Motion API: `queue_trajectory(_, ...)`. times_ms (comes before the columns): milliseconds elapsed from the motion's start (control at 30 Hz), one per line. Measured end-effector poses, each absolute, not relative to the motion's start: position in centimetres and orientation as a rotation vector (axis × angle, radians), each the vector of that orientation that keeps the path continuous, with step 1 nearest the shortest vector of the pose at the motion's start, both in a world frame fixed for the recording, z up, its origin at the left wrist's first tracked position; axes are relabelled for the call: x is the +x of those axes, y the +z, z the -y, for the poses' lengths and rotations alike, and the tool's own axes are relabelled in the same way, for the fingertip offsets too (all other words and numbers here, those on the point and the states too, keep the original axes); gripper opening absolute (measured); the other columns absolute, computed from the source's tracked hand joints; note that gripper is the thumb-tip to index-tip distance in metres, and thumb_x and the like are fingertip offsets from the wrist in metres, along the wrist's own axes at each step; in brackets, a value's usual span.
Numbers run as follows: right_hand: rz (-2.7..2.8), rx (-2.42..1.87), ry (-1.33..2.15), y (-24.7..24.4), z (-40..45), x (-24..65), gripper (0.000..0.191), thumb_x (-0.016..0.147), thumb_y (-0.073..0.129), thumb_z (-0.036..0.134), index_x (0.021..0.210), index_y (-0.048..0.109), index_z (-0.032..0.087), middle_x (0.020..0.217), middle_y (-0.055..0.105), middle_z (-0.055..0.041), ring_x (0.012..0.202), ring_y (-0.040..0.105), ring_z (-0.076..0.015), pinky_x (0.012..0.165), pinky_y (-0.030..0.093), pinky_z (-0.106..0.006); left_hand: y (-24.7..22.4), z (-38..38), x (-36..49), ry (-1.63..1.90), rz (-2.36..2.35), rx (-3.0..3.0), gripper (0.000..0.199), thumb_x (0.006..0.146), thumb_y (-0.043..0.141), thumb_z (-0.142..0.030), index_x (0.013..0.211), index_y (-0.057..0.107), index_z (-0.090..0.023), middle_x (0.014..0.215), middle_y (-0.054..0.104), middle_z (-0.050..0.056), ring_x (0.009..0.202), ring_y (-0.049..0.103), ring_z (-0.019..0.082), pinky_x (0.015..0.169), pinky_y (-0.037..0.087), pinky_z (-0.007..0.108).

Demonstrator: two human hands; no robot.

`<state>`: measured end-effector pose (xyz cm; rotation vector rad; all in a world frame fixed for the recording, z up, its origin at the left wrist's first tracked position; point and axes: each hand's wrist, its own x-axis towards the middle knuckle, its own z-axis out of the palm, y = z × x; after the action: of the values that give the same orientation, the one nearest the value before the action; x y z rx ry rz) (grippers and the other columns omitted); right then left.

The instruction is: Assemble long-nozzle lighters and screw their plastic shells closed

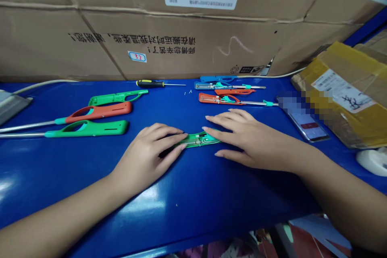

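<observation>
Past our left forearm (69, 209), our left hand (154, 145) pinches the open green casing (190, 141) mid-bench (193, 197), our right hand (242, 137), grip unclear, spans its right end, and we should keep it level so parts stay seated.

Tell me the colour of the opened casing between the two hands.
The opened casing is green; the head view shows it best.
</observation>
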<state>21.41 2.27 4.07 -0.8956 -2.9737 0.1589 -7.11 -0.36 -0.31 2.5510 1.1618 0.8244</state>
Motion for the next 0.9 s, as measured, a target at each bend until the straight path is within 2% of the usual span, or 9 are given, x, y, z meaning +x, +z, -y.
queue_trajectory(67,3.024,-0.906,0.196,3.9,-2.0,21.5,0.060,0.103,0.043,0.052,0.154,0.043,0.022,0.162,0.038,-0.0148,0.148,0.037,-0.0341,0.118,0.031,-0.060,-0.4,0.2,-7.1,0.828,-1.149,2.555,0.023,0.095,0.066,-0.027,0.116,0.074,-0.019,0.112,0.075,0.008,0.102,0.066,0.023,0.088,0.053,0.040)
queue_trajectory(167,3.051,-0.942,0.273,3.5,-1.9,21.6,0.066,0.102,0.039,0.058,0.158,0.036,0.023,0.165,0.032,-0.0148,0.151,0.031,-0.0361,0.118,0.032,-0.061,-0.5,0.1,-7.2,0.847,-1.125,2.557,0.022,0.095,0.067,-0.028,0.114,0.075,-0.020,0.111,0.076,0.006,0.100,0.067,0.021,0.088,0.053,0.038)
queue_trajectory(300,3.044,-0.992,0.326,3.6,-2.0,21.6,0.063,0.102,0.041,0.057,0.157,0.037,0.027,0.166,0.030,-0.0126,0.151,0.031,-0.0362,0.117,0.033,-0.061,-0.5,0.2,-7.2,0.872,-1.123,2.558,0.021,0.095,0.068,-0.029,0.113,0.075,-0.021,0.110,0.078,0.005,0.100,0.068,0.022,0.087,0.053,0.038)
queue_trajectory(433,2.911,-0.999,0.270,3.7,-2.4,21.3,0.053,0.103,0.046,0.042,0.153,0.046,0.023,0.160,0.043,-0.0108,0.146,0.039,-0.0301,0.119,0.034,-0.055,-0.4,0.4,-7.1,0.881,-1.146,2.534,0.021,0.094,0.068,-0.028,0.112,0.076,-0.021,0.110,0.077,0.006,0.101,0.068,0.023,0.088,0.054,0.040)
queue_trajectory(600,2.739,-0.940,0.252,3.0,-2.9,20.8,0.036,0.099,0.054,0.028,0.132,0.066,0.021,0.131,0.067,-0.0085,0.123,0.057,-0.0248,0.109,0.043,-0.046,-0.3,0.4,-7.0,0.888,-1.155,2.525,0.017,0.094,0.067,-0.025,0.107,0.077,-0.021,0.108,0.077,0.006,0.101,0.068,0.023,0.087,0.054,0.041)
queue_trajectory(700,2.713,-0.932,0.251,2.4,-3.0,20.7,0.030,0.097,0.059,0.028,0.123,0.070,0.018,0.118,0.070,-0.0092,0.112,0.060,-0.0253,0.102,0.045,-0.046,-0.3,0.4,-7.0,0.888,-1.152,2.520,0.016,0.094,0.067,-0.024,0.105,0.078,-0.021,0.107,0.077,0.006,0.098,0.067,0.023,0.086,0.055,0.041)
queue_trajectory(900,2.579,-0.959,0.475,1.4,-3.5,20.6,0.020,0.093,0.067,0.024,0.112,0.074,0.019,0.110,0.071,-0.0082,0.104,0.063,-0.0226,0.095,0.048,-0.042,-0.3,0.4,-7.1,0.876,-1.162,2.522,0.017,0.094,0.067,-0.025,0.106,0.079,-0.022,0.107,0.077,0.007,0.098,0.066,0.023,0.085,0.055,0.042)
